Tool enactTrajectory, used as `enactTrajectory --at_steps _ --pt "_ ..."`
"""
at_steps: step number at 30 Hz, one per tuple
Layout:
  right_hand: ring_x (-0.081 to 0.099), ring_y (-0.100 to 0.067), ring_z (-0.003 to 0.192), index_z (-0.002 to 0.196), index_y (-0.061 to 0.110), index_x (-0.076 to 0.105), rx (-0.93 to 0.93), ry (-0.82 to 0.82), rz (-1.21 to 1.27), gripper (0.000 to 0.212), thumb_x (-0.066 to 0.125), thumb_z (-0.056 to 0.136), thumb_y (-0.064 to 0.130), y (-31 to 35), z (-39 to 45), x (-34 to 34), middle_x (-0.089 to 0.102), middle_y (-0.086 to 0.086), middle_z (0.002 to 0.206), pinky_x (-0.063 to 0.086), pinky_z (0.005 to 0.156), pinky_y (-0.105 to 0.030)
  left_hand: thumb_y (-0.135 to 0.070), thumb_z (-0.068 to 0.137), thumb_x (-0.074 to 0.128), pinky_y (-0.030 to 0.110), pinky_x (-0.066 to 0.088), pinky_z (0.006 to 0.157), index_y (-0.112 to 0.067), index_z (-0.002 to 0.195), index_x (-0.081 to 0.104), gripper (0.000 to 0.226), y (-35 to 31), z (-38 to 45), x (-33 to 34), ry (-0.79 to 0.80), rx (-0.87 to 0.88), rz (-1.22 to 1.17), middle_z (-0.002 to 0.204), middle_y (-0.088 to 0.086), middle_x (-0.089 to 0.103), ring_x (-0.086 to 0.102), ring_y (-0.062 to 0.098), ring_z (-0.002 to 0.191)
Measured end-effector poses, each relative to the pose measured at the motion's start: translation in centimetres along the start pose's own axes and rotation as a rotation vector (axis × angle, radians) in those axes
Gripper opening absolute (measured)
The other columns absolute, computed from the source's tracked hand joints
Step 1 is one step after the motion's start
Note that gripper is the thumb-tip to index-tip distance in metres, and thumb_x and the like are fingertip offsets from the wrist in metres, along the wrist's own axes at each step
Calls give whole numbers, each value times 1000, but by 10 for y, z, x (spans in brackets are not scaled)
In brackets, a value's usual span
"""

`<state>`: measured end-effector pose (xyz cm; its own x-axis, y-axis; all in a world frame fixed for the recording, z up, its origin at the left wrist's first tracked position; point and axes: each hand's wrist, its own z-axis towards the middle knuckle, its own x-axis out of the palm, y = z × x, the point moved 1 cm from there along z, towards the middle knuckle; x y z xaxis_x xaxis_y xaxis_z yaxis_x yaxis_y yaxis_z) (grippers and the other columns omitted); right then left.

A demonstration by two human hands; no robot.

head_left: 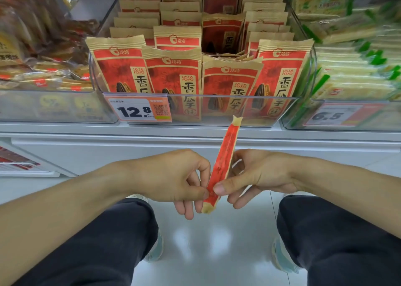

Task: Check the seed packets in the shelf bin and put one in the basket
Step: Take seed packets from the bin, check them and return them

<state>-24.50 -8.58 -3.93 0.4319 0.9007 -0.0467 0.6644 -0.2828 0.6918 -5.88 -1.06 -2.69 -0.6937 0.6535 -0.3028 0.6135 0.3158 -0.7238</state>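
A red and tan seed packet (223,155) is held edge-on in front of the shelf, so only its thin side shows. My left hand (173,177) pinches its lower end from the left. From the right, my right hand (256,175) pinches the same end, thumb on the near side. Behind and above stands a clear shelf bin (217,110) with several rows of matching seed packets (173,73) upright in it. No basket is in view.
A price tag reading 12.8 (138,110) is clipped to the bin's front. Bins of brown snack packs (43,53) on the left and green and yellow packs (358,64) on the right flank it. My knees and a white floor (206,242) lie below.
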Motion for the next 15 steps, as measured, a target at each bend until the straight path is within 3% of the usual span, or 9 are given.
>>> enactTrajectory --at_steps 2,4,6,8,11,15 --pt "70 -24 84 98 22 70 -12 7 -48 24 85 80 23 0 -1 1 76 -5 90 61 91 -46 -13 96 67 35 63 75 -8 98 57 11 1 0 0 0 -29 -57 92 10 76 77 25 83" --pt "71 -20 83 97 28 71 -14 10 -143 24 85 79 36 -1 0 2 78 -2 93 61 90 -42 -14 93 71 40 62 84 -15 115 56 27 2 0 0 5 -48 -114 106 9 73 75 20 94" --pt "72 -17 82 98 32 72 -5 11 -279 32 86 75 50 -2 3 2 78 3 92 61 85 -38 -21 90 74 40 60 91 -27 131 50 48 3 -1 -2 5 -19 -209 117 5 70 71 15 106" --pt "73 -22 83 97 33 72 -19 22 -381 40 87 70 58 -4 6 5 76 5 90 60 79 -37 -33 90 72 39 59 93 -34 135 48 51 -1 0 -2 -11 30 -316 119 2 72 69 14 111" --pt "74 -28 90 99 33 70 -64 46 -416 41 88 70 55 -4 7 7 75 2 95 59 80 -32 -39 99 58 43 61 89 -28 132 54 35 -3 3 2 -113 52 -310 114 3 75 73 18 104" --pt "70 -14 84 103 38 57 -75 77 -405 31 81 83 42 -2 -2 0 69 14 89 53 96 -29 -30 107 43 43 61 87 -22 125 59 25 1 7 -1 -215 53 -212 109 4 76 74 19 97"
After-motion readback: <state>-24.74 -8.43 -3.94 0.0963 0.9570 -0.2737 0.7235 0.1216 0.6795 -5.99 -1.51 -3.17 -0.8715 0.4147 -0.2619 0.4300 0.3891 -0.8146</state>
